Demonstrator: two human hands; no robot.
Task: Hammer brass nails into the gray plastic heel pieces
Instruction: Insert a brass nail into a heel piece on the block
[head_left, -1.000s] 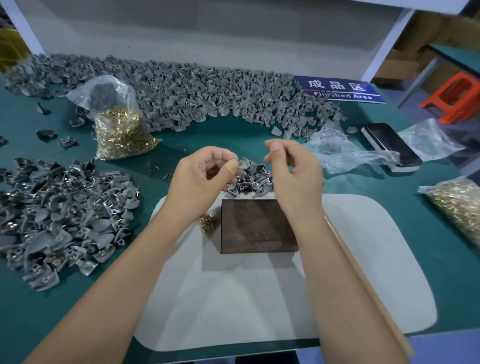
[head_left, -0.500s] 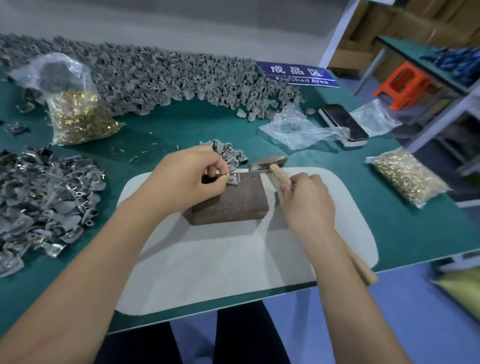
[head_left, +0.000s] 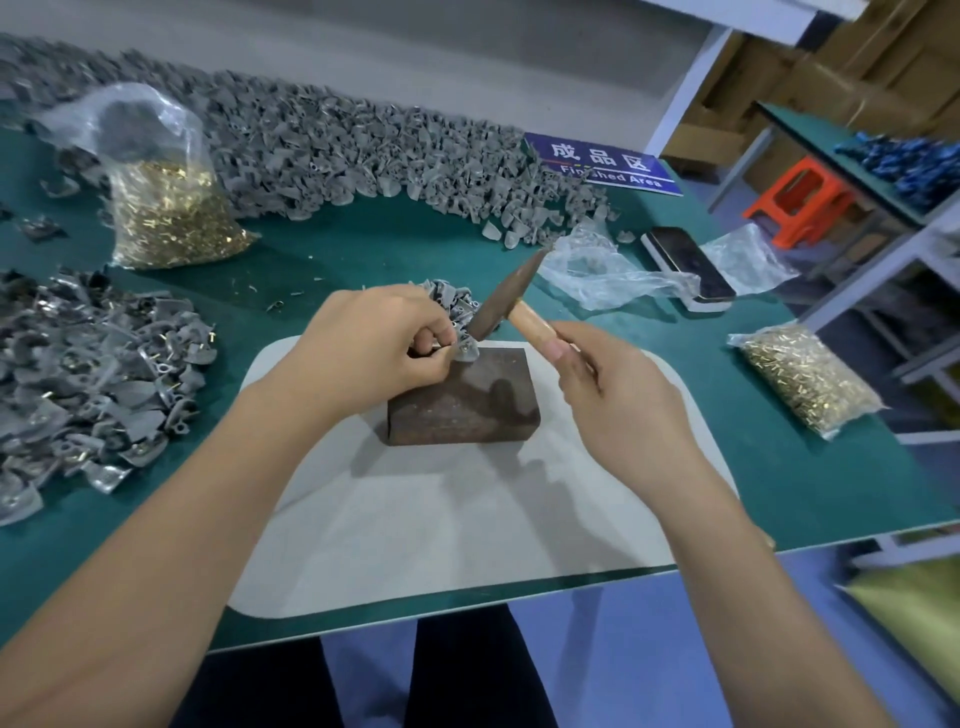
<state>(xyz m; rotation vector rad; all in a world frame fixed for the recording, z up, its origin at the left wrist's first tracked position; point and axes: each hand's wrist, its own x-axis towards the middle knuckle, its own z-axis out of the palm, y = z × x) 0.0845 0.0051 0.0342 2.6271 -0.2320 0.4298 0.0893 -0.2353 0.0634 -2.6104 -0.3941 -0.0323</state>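
Step in hand: a brass nail is being driven into a gray heel piece (head_left: 464, 349), as judged from the hammer head (head_left: 501, 293) being tilted down onto it.

Heel piece: it is being kept at the far left corner of the dark block (head_left: 467, 397), probably so that the blow is being taken by a hard, heavy base and not by the soft white mat (head_left: 519, 519) underneath.

Nail: it is too small to be made out clearly — only a glint of brass is being seen at the piece.

Left hand (head_left: 374, 348): the fingers are being curled in tight, with the heel piece being pinched between thumb and fingertips and pressed to the block, so that it is likely being stopped from skidding.

Right hand (head_left: 618, 400): the wooden handle (head_left: 537, 327) is being gripped close under the head, the thumb being laid along it — a short hold, presumably for small, controlled taps.

Supplies: a bag of nails (head_left: 171, 208) and a pile of heel pieces (head_left: 88, 374) are being kept at the left, a second bag of nails (head_left: 808, 376) at the right, and a small heap (head_left: 447, 299) just behind the block, all seemingly for easy reach.

Far edge: a long bank of gray pieces (head_left: 363, 156) is being stored by the blue sign (head_left: 602, 163).
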